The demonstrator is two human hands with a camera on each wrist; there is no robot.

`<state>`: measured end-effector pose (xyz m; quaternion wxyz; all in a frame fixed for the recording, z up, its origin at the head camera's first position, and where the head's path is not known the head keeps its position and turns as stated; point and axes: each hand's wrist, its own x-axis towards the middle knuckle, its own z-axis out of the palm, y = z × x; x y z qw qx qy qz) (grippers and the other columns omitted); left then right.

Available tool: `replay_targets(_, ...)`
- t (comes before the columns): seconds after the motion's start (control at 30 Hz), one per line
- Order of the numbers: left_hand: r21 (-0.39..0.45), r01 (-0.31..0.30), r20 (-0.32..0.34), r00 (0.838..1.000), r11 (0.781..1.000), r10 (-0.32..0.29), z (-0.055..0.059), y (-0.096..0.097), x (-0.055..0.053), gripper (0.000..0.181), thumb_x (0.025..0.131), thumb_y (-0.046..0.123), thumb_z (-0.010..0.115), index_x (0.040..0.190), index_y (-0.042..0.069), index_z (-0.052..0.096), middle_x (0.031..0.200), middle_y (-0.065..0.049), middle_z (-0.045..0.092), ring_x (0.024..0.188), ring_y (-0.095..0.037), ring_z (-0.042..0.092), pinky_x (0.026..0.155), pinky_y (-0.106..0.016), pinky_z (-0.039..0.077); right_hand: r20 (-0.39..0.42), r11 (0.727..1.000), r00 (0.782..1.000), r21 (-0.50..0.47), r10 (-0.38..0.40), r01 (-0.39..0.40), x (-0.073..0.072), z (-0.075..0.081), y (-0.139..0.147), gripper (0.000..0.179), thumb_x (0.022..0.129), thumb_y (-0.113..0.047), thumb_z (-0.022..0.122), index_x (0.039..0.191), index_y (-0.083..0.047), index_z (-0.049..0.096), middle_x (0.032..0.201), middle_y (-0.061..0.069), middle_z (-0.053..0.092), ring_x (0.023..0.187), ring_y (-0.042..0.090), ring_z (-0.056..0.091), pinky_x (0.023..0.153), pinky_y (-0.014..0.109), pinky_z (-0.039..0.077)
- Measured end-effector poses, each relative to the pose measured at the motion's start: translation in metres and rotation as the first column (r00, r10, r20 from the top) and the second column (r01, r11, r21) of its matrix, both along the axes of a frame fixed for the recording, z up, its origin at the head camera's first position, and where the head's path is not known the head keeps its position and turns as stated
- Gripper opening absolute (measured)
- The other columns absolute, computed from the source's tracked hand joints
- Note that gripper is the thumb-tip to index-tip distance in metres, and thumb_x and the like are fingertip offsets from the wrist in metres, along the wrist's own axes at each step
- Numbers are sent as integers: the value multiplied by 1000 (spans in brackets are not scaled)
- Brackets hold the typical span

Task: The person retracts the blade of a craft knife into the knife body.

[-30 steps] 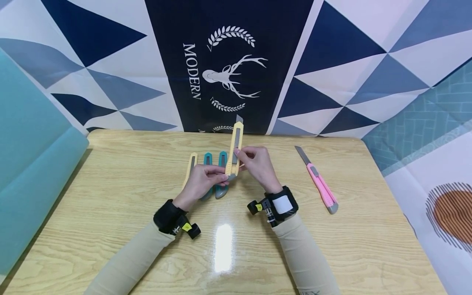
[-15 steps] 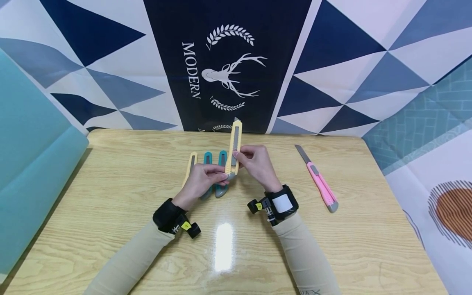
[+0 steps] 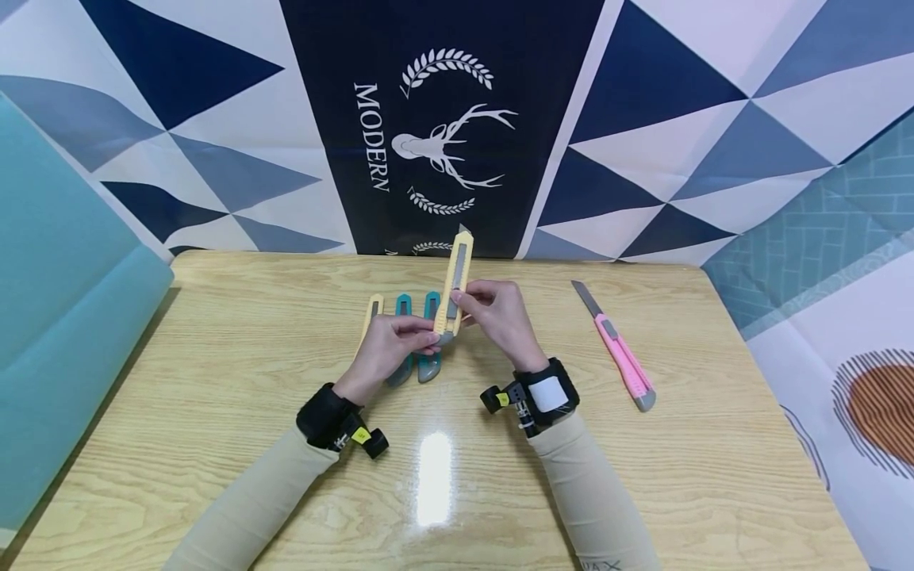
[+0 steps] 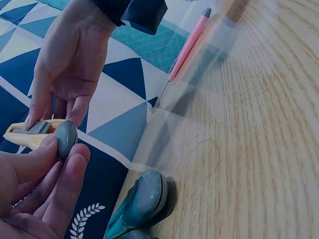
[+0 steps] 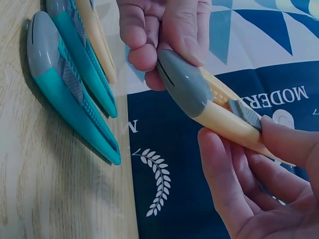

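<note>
A yellow utility knife (image 3: 457, 274) is held up over the table between both hands, its grey end low and a short tip of blade showing at the top. My left hand (image 3: 391, 349) pinches the grey end cap (image 5: 187, 87) between thumb and fingers. Higher on the body, my right hand (image 3: 500, 317) grips the knife, the thumb on the grey slider (image 5: 244, 114). Behind the left hand lie two teal utility knives (image 3: 432, 305) and a second yellow utility knife (image 3: 375, 305), partly covered by that hand.
On the right of the wooden table (image 3: 678, 492) lies a pink utility knife (image 3: 621, 357) with its long blade (image 3: 585, 298) out, pointing away. A patterned cloth backdrop (image 3: 464, 143) rises behind the far edge. A light-blue panel (image 3: 64, 317) borders the left side.
The blade of the held yellow knife has drawn back into the body, leaving a short tip, as the right thumb slid slightly down. Both hands stay in nearly the same place.
</note>
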<state>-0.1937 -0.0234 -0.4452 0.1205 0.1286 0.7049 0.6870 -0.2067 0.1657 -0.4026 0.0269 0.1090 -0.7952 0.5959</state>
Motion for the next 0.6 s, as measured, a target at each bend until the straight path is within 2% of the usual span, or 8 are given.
replay_targets(0.13,-4,-3,-6,1000,1000,3,0,0,0,18,85,8,66,100,-1,69,88,-15,70,76,-25,66,74,-43,58,1,1000,1000,13,0,0,0,0,0,14,88,-7,64,93,5,68,83,22,68,64,20,65,60,41,60)
replay_targets(0.3,-1,-3,-5,1000,1000,3,0,0,0,17,85,6,65,100,-1,68,86,-16,70,75,-25,66,73,-43,58,11,999,1000,54,-1,0,1,3,-1,14,88,-8,64,94,4,68,82,17,69,63,19,65,59,27,58)
replay_targets(0.53,-7,6,-14,1000,1000,-6,-2,0,-1,16,85,5,65,99,-2,68,87,-16,70,74,-25,66,72,-42,59,8,995,1000,95,10,-10,14,25,-6,14,89,-1,60,94,11,65,82,24,67,65,27,65,57,23,52)
replay_targets(0.6,-6,8,-8,1000,1000,-8,-3,1,-1,16,85,5,65,100,-2,68,87,-16,70,75,-25,66,72,-41,59,10,995,1000,102,8,-9,14,25,-6,14,89,-1,60,94,11,65,82,24,67,65,27,65,56,23,51)
